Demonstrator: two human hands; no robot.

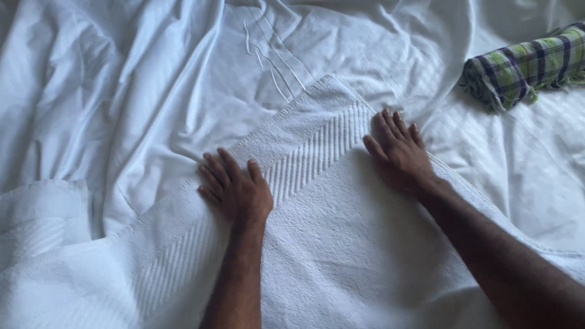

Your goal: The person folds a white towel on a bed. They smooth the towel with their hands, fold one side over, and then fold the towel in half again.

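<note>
Item 1: white terry-cloth towel with a ribbed woven border band [341, 244]. It lies spread flat on the bed, filling the near and middle part of the scene, with one corner pointing far, toward the middle. The ribbed band runs diagonally just inside its far-left edge.

Item 2: left hand [236, 187]. Palm down, fingers stretched out and slightly spread, it lies flat on the towel at the far-left edge, on the ribbed band. It grips nothing.

Item 3: right hand [399, 152]. Palm down, fingers extended and close together, it rests flat on the towel near the far corner, to the right of the band. It grips nothing.

Item 4: crumpled white bed sheet [134, 79]. It covers the bed under and around the towel, heavily creased on the left and far side.

Item 5: rolled checked cloth in green, white and dark blue with a fringed end [524, 67]. It lies on the sheet at the far right, well apart from the towel.

Item 6: second white towel, bunched [36, 225], near left.
</note>
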